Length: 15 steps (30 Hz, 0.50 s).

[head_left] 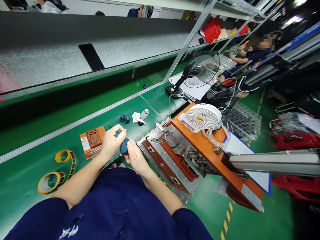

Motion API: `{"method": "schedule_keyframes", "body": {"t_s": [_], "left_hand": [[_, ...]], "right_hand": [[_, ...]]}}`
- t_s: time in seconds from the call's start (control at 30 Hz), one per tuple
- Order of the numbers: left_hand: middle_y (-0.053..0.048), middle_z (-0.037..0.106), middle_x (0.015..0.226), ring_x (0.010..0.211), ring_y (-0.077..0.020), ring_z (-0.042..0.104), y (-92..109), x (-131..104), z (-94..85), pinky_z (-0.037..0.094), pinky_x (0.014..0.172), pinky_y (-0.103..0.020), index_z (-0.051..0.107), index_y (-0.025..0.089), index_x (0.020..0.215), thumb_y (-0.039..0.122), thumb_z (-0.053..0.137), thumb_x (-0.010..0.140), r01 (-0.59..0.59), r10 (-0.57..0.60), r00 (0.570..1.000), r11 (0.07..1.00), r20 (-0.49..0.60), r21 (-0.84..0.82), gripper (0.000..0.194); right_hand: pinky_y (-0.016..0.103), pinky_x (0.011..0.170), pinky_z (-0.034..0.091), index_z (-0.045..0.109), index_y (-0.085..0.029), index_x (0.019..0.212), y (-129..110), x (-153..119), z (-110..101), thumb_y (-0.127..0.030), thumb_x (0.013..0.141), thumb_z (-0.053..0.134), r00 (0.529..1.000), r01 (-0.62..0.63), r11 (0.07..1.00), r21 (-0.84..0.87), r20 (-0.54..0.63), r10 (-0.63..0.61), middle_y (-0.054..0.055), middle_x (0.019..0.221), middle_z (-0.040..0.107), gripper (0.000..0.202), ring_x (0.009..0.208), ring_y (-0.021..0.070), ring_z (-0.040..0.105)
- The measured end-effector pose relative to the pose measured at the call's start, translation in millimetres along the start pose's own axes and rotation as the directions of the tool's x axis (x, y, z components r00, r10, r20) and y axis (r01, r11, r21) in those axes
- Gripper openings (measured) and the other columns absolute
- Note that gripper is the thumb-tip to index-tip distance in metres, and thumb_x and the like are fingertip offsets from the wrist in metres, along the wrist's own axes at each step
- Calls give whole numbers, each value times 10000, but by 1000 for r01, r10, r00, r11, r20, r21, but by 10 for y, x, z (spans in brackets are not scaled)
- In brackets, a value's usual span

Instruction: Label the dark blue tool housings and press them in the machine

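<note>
Between my two hands is a dark blue moulded part, held over the table's front edge; its exact kind I cannot make out. My left hand is closed around its upper left end. The fingers of my right hand pinch its lower right side. Just beyond my hands, two similar small dark blue parts lie on the green table. An orange fixture block with a recessed nest sits left of my left hand.
A strip of yellow-edged tape with its roll lies at left. A white bottle stands near white tissue. On the right is an orange-and-metal press machine with a white fan on top. Behind it stands a black fan; a co-worker sits farther off.
</note>
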<state>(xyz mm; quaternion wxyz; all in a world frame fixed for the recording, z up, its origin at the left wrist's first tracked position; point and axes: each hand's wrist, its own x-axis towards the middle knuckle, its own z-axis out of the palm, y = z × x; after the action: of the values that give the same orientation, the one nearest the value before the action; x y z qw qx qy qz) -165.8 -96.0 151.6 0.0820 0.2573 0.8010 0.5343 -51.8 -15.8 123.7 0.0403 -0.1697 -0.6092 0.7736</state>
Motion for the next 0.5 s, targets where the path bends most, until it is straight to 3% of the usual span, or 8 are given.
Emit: {"method": "schedule_keyframes", "body": {"t_s": [0.13, 0.23, 0.33, 0.43, 0.5], "left_hand": [[36, 573, 667, 648, -120, 525, -85, 28, -91, 381, 665, -253, 573, 206, 696, 311, 560, 889, -108, 108, 994, 991, -1, 84, 220], [28, 585, 689, 658, -124, 533, -190, 55, -122, 401, 665, -249, 585, 207, 714, 319, 568, 891, -119, 120, 993, 993, 14, -21, 210], [15, 606, 732, 698, -135, 556, -298, 80, -144, 434, 682, -246, 613, 205, 759, 336, 574, 898, -61, 65, 998, 982, 14, -180, 195], [3, 631, 778, 739, -143, 575, -390, 93, -169, 460, 714, -251, 637, 202, 805, 364, 579, 916, -34, 30, 999, 959, -16, -280, 204], [-1, 641, 793, 758, -146, 586, -447, 92, -176, 472, 733, -253, 644, 201, 821, 382, 592, 922, -28, 22, 999, 943, -23, -332, 214]], "right_hand": [[254, 543, 420, 524, -224, 1082, 25, 57, 61, -585, 1015, 382, 995, 89, 969, -230, -28, -98, 20, 814, 583, 394, 621, 132, 485], [304, 703, 500, 534, -215, 1157, 20, 92, 101, -511, 964, 543, 985, 114, 930, -349, -78, -151, 29, 924, 624, 353, 755, 157, 564], [306, 725, 530, 496, -227, 1304, 9, 91, 138, -453, 888, 674, 985, 120, 937, -329, -79, -154, 40, 1046, 637, 507, 762, 148, 590], [279, 631, 533, 445, -259, 1406, 21, 83, 173, -445, 899, 663, 990, 96, 962, -257, -72, -119, 54, 1128, 625, 582, 638, 105, 561], [280, 653, 546, 453, -263, 1412, 41, 88, 196, -433, 895, 674, 987, 106, 964, -246, -92, -132, 68, 1189, 617, 587, 648, 99, 570]]}}
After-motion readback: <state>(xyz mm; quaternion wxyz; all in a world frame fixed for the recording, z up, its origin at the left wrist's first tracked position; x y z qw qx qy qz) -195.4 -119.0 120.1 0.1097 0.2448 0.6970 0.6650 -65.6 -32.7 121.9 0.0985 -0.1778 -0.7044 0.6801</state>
